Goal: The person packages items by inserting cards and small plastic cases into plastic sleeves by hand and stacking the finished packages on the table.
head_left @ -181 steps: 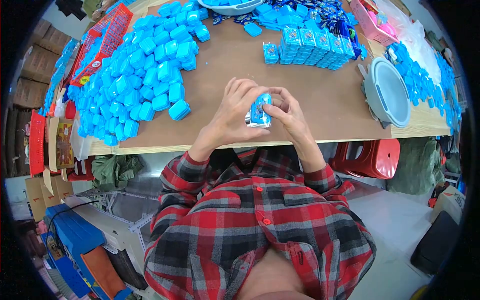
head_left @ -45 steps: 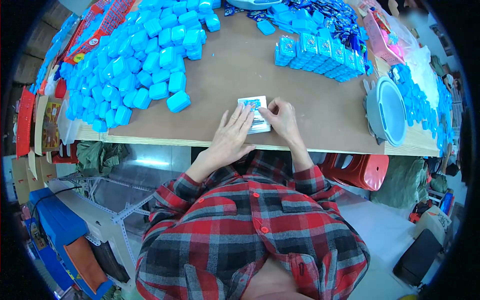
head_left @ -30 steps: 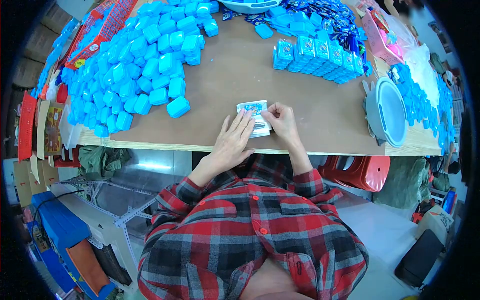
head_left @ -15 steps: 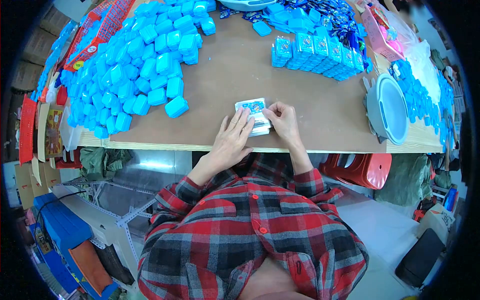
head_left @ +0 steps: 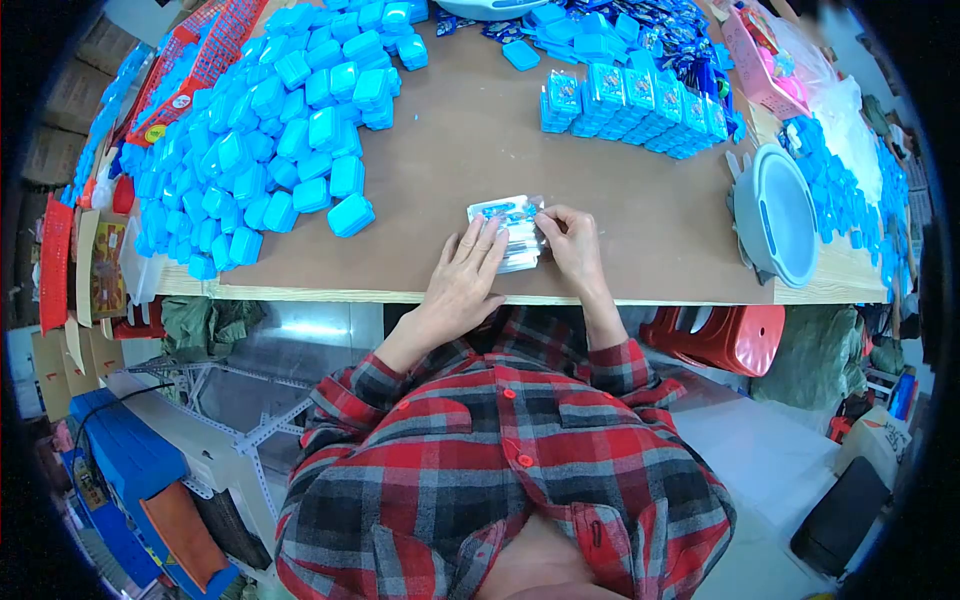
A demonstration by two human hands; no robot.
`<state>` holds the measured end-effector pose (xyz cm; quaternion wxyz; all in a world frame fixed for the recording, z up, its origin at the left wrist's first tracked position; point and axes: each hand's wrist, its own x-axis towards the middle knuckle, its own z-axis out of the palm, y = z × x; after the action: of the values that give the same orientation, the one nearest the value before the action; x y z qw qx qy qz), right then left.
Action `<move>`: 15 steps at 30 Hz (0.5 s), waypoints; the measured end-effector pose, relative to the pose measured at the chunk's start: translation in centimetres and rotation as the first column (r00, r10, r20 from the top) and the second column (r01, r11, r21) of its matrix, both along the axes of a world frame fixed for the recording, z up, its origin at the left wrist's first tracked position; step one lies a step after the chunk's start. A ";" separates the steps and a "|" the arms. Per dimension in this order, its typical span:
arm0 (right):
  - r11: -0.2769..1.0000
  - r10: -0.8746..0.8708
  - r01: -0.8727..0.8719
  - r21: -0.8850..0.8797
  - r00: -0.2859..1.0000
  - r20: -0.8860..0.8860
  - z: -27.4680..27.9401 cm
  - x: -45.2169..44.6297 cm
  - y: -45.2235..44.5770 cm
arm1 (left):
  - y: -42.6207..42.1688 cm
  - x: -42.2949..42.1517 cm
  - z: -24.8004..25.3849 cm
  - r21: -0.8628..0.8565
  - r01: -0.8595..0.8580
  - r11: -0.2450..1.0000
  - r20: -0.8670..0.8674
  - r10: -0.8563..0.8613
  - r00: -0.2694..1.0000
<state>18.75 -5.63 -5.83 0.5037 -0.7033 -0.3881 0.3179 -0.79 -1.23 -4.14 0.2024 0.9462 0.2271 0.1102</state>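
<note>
In front of me near the table's front edge lies a stack of flat, clear printed plastic bags [head_left: 520,258], white with blue print on top. My left hand [head_left: 462,265] rests on the stack's left part, its fingers stretched out and pressing down. At the upper right corner, my right hand [head_left: 574,247] pinches the edge of the top plastic bag [head_left: 528,211] between thumb and forefinger. That bag's right edge is lifted and bent toward the right hand. The fingers of my left hand cover some of its print.
A heap of blue plastic boxes [head_left: 250,150] fills the table's left side. Rows of packed blue boxes [head_left: 640,108] stand at the back right, before dark blue packets [head_left: 680,40]. A blue basin [head_left: 783,215] is at right, a pink basket [head_left: 757,65] behind it. Below sits a red stool [head_left: 745,338].
My right hand has drawn the top bag's edge slightly to the right, and more of the layered white stack shows beneath. My left hand has stayed in place on the stack.
</note>
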 end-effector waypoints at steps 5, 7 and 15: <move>0.996 -0.014 0.011 0.088 1.000 0.028 -0.7 0.2 -0.1 | 0.0 0.0 -0.2 0.022 0.002 1.000 -0.009 -0.002 1.000; 0.991 -0.017 0.011 0.132 0.999 0.043 -0.9 0.2 0.0 | 0.1 0.0 -0.3 0.039 0.009 0.999 -0.012 -0.008 1.000; 0.980 -0.071 0.113 0.165 0.968 -0.240 0.6 0.7 -0.3 | 0.7 0.3 0.0 0.031 -0.069 0.997 0.220 0.061 0.974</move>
<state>19.50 -5.97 -5.26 0.6205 -0.6309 -0.3199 0.3386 -0.52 -0.52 -4.11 0.2044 0.9241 0.2321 0.2245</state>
